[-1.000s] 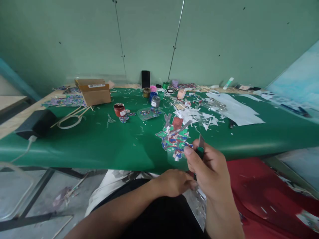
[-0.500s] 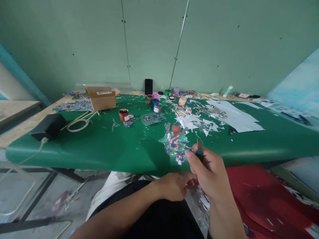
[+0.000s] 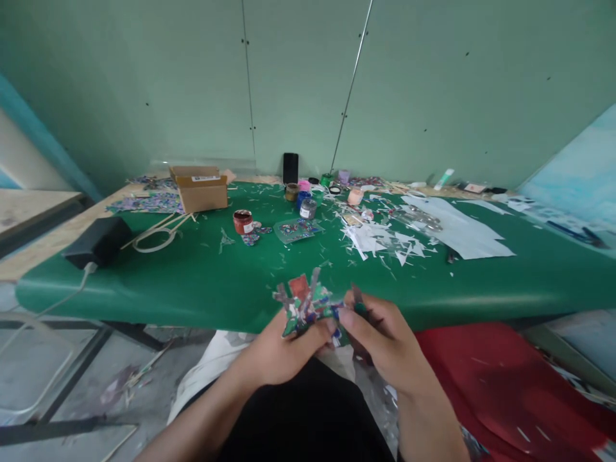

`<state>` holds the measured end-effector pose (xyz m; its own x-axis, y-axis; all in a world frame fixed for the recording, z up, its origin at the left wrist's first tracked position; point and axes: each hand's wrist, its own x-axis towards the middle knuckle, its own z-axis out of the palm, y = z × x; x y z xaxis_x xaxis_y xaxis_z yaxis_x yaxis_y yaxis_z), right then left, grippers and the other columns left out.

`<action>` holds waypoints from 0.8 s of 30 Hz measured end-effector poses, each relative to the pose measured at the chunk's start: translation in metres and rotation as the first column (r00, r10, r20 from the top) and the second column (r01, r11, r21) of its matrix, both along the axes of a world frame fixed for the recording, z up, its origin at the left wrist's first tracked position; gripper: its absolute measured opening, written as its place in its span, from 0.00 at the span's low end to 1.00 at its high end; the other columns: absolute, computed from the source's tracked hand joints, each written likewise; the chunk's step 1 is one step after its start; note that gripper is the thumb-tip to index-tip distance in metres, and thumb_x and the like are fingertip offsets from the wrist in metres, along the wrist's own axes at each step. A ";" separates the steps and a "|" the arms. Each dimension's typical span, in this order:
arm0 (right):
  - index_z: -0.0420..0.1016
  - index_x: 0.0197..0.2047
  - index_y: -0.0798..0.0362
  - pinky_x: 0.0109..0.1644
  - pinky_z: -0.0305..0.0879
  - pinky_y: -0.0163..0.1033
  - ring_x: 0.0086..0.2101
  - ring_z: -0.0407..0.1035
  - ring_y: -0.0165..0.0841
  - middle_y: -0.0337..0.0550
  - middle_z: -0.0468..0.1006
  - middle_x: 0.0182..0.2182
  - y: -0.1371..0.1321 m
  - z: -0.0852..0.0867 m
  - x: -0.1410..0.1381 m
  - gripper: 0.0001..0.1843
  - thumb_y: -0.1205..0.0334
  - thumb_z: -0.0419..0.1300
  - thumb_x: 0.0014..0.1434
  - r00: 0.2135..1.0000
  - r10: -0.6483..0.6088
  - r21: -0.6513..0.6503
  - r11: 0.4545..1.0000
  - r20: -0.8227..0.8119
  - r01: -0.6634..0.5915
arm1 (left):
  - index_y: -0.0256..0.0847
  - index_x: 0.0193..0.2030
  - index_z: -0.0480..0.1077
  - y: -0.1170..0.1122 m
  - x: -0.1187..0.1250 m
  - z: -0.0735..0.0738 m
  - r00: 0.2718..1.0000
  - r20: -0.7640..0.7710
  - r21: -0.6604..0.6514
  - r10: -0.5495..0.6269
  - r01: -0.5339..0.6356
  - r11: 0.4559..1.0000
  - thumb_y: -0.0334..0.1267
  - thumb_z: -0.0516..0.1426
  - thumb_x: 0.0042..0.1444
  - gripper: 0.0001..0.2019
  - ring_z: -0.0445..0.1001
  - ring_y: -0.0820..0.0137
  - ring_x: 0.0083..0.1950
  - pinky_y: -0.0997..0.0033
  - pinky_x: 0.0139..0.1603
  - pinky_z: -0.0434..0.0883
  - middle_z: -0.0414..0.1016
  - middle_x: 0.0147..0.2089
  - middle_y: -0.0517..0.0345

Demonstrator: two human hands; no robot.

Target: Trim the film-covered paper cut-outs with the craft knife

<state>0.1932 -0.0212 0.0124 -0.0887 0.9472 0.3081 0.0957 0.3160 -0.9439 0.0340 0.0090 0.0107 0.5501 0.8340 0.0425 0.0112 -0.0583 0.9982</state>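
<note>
My left hand (image 3: 279,350) is closed on a painted cut-out piece (image 3: 308,303), green with red and blue patches and grey strips sticking up. It holds the piece just off the near edge of the green table (image 3: 206,282), above my lap. My right hand (image 3: 380,343) is closed round a small craft knife (image 3: 360,301) with a dark green handle. Its fingertips touch the right side of the cut-out piece.
Small paint jars (image 3: 301,192), a red jar (image 3: 242,221), a cardboard box (image 3: 199,188), a dark phone (image 3: 290,168), white paper scraps (image 3: 380,237), a white sheet (image 3: 457,228) and a black box (image 3: 99,240) are spread over the table. A red sheet (image 3: 495,378) lies lower right.
The painted piece left the table edge and now sits in my left hand, which rose from my lap. My right hand with the knife moved down and left to meet it.
</note>
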 end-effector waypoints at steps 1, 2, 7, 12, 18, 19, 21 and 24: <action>0.62 0.27 0.50 0.20 0.48 0.32 0.18 0.47 0.24 0.28 0.54 0.18 0.000 -0.002 -0.003 0.16 0.53 0.55 0.65 0.997 -0.076 0.043 0.996 0.020 0.075 | 0.41 0.20 0.61 -0.002 0.001 0.005 0.995 0.009 -0.007 0.103 -0.103 0.995 0.50 0.57 0.56 0.19 0.63 0.74 0.25 0.73 0.28 0.65 0.63 0.20 0.63; 0.63 0.29 0.50 0.20 0.49 0.31 0.18 0.49 0.24 0.28 0.55 0.18 0.000 -0.005 -0.007 0.14 0.54 0.53 0.66 0.986 -0.159 0.098 0.983 0.053 0.153 | 0.42 0.17 0.58 -0.003 0.001 0.011 0.979 0.022 -0.019 0.204 -0.203 0.979 0.52 0.56 0.56 0.22 0.61 0.74 0.23 0.73 0.28 0.65 0.60 0.18 0.63; 0.71 0.40 0.51 0.33 0.68 0.34 0.28 0.73 0.30 0.39 0.77 0.30 0.002 -0.017 -0.027 0.09 0.65 0.50 0.67 0.824 -0.507 0.474 0.807 0.252 0.352 | 0.42 0.14 0.58 -0.006 0.004 0.029 0.920 0.033 -0.089 0.389 -0.385 0.918 0.56 0.59 0.49 0.24 0.60 0.75 0.21 0.74 0.22 0.62 0.58 0.15 0.63; 0.72 0.48 0.53 0.35 0.73 0.37 0.32 0.77 0.35 0.47 0.80 0.35 0.006 -0.020 -0.038 0.14 0.69 0.49 0.65 0.752 -0.580 0.640 0.714 0.313 0.285 | 0.42 0.15 0.58 -0.009 0.006 0.030 0.902 0.086 -0.118 0.423 -0.412 0.903 0.53 0.61 0.47 0.23 0.58 0.76 0.20 0.75 0.24 0.65 0.58 0.14 0.65; 0.71 0.49 0.56 0.31 0.72 0.37 0.28 0.75 0.35 0.47 0.79 0.30 0.007 -0.022 -0.041 0.14 0.70 0.48 0.64 0.721 -0.613 0.672 0.685 0.322 0.282 | 0.42 0.16 0.57 -0.012 0.005 0.027 0.928 0.100 -0.058 0.359 -0.354 0.933 0.48 0.57 0.54 0.21 0.58 0.76 0.21 0.76 0.26 0.65 0.58 0.17 0.65; 0.71 0.49 0.56 0.32 0.73 0.36 0.29 0.75 0.34 0.47 0.79 0.31 0.007 -0.023 -0.042 0.14 0.70 0.48 0.64 0.728 -0.609 0.670 0.686 0.315 0.284 | 0.42 0.16 0.57 -0.012 0.004 0.027 0.933 0.091 -0.045 0.349 -0.346 0.937 0.48 0.56 0.55 0.21 0.58 0.76 0.21 0.76 0.26 0.65 0.58 0.17 0.65; 0.70 0.49 0.55 0.33 0.72 0.35 0.29 0.76 0.34 0.46 0.79 0.31 0.007 -0.024 -0.044 0.14 0.71 0.48 0.64 0.747 -0.593 0.655 0.697 0.299 0.291 | 0.43 0.16 0.55 -0.011 0.003 0.026 0.941 0.079 -0.029 0.330 -0.328 0.944 0.47 0.55 0.56 0.21 0.58 0.76 0.22 0.76 0.26 0.64 0.57 0.17 0.65; 0.68 0.49 0.54 0.32 0.72 0.33 0.28 0.76 0.33 0.44 0.80 0.31 0.007 -0.026 -0.047 0.14 0.72 0.47 0.63 0.762 -0.579 0.629 0.715 0.290 0.304 | 0.43 0.16 0.54 -0.010 0.003 0.025 0.948 0.061 -0.014 0.312 -0.311 0.950 0.46 0.54 0.57 0.21 0.58 0.76 0.22 0.76 0.27 0.64 0.56 0.18 0.65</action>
<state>0.1461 -0.0138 -0.0133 0.0445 0.6086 0.7922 0.7092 0.5393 -0.4541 0.0370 -0.0015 0.0357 0.2594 0.9637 0.0638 -0.0334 -0.0571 0.9978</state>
